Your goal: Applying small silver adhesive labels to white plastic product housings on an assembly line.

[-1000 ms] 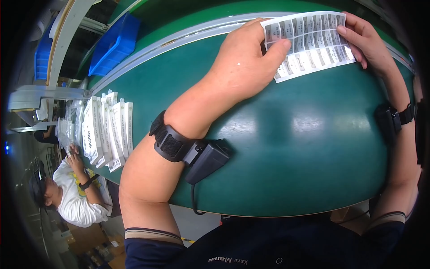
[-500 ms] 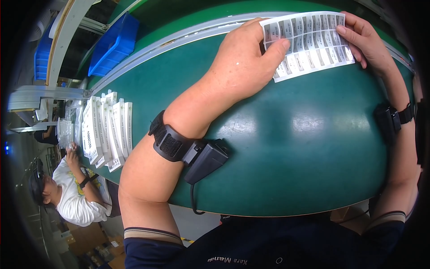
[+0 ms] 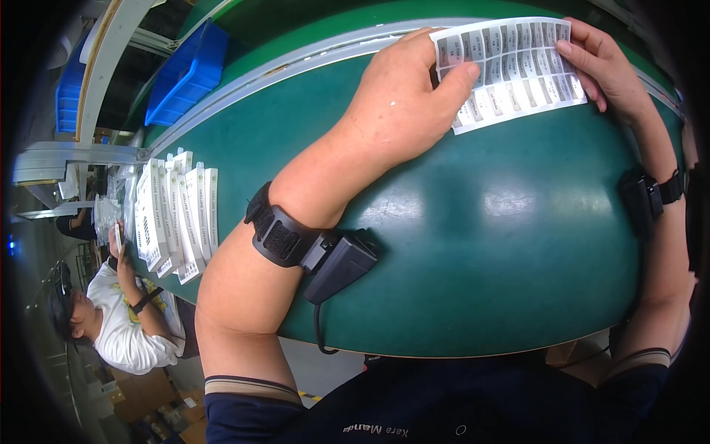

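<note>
A white sheet of small grey labels (image 3: 518,70) lies on the green belt (image 3: 473,237) at the top right. My left hand (image 3: 403,103) rests on the sheet's left edge, thumb pressing on it and fingers curled over that end. My right hand (image 3: 603,66) holds the sheet's right edge, fingertips on the labels. Both wrists wear black straps; a black box with a cable hangs from the left one.
Several white flat boxes (image 3: 174,214) stand in a row on the belt's left part. Blue bins (image 3: 185,74) sit beyond the belt's far rail. A co-worker in a white shirt (image 3: 122,325) sits at the lower left.
</note>
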`<state>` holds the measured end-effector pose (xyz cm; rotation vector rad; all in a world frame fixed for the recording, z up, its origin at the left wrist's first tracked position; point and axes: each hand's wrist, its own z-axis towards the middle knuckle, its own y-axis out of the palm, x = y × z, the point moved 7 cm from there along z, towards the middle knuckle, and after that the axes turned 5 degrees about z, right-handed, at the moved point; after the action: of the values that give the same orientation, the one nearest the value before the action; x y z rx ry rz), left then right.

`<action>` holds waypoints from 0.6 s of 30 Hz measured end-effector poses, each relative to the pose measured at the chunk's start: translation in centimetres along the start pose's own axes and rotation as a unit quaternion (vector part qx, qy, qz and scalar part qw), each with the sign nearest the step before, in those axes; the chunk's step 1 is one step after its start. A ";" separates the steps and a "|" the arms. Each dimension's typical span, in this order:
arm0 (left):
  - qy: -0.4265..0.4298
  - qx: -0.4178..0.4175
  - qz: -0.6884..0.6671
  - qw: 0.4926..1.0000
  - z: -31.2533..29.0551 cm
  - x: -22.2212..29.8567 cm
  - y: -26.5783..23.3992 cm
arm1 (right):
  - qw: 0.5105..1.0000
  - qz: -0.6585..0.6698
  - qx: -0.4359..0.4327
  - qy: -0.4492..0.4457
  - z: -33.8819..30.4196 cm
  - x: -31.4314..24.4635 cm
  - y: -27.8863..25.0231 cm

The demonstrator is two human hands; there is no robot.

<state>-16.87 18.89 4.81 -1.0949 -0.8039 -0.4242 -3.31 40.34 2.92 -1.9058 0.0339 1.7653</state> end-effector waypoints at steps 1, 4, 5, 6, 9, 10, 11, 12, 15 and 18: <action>-0.001 -0.001 0.000 1.000 0.0 -0.1 0.1 | 1.000 0.000 0.000 0.000 0.0 0.0 0.0; 0.002 0.002 -0.007 1.000 -0.1 -0.1 0.0 | 1.000 -0.011 0.000 0.008 0.0 0.0 0.1; 0.003 0.002 -0.007 1.000 -0.1 0.0 0.0 | 1.000 -0.011 -0.002 0.005 0.0 0.0 0.0; 0.003 0.001 -0.002 1.000 -0.1 0.0 0.0 | 1.000 -0.011 -0.005 0.002 0.0 0.0 0.0; 0.006 0.000 -0.001 1.000 0.0 0.1 0.0 | 1.000 -0.013 -0.002 -0.001 -0.1 0.1 -0.1; 0.008 0.001 -0.004 1.000 0.0 0.1 0.0 | 1.000 -0.013 -0.002 -0.001 -0.1 0.0 -0.1; 0.007 0.001 -0.003 1.000 0.0 0.0 0.1 | 1.000 -0.017 -0.002 0.003 -0.1 -0.1 0.0; 0.015 0.011 -0.022 1.000 0.0 0.0 0.1 | 1.000 -0.022 -0.002 0.006 0.0 -0.1 0.1; 0.019 0.021 -0.038 0.999 0.0 0.2 0.0 | 1.000 -0.017 0.001 0.001 0.0 0.1 -0.2; 0.019 0.024 -0.040 0.999 0.1 0.1 0.1 | 1.000 -0.019 0.002 0.001 0.0 0.3 -0.4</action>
<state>-16.72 19.04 4.86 -1.0098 -0.8233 -0.4897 -3.11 40.74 2.83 -1.8930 0.0030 1.7368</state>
